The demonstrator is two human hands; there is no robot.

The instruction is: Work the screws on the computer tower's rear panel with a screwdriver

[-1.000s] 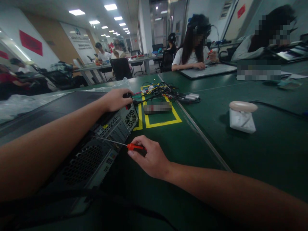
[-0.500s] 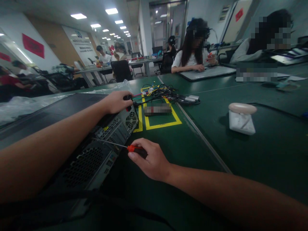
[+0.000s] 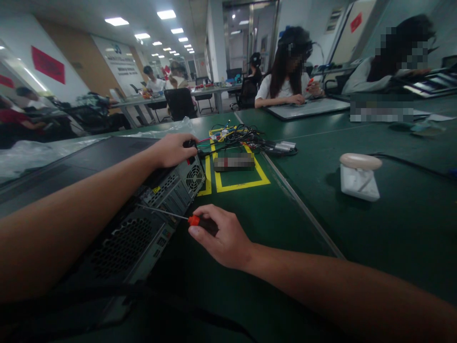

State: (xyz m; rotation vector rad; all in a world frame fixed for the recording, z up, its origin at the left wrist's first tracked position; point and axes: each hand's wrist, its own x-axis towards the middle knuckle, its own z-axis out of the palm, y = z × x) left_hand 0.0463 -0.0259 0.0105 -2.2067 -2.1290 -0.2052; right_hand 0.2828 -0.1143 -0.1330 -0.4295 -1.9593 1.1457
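A desktop computer case (image 3: 123, 247) lies on the green table at the left, its rear panel with vents and ports turned toward me. Over the far top corner of the case, my left hand (image 3: 174, 150) is closed, thumb and forefinger around a black part near the power supply fan (image 3: 194, 178). My right hand (image 3: 223, 236) grips a screwdriver (image 3: 193, 220) by its red and black handle. The long metal shaft points left, its tip at the rear panel below my left forearm. What exactly the tip touches is too small to make out.
Behind the case lie tangled cables (image 3: 243, 136) and a blurred-out box (image 3: 233, 162) within yellow tape (image 3: 246, 186). A white stand with a round pinkish top (image 3: 360, 181) is at the right. Clear plastic wrap (image 3: 21, 155) lies far left. Co-workers sit across the table.
Both hands stay almost where they were. The screwdriver handle has shifted very slightly, with its tip still at the rear panel.
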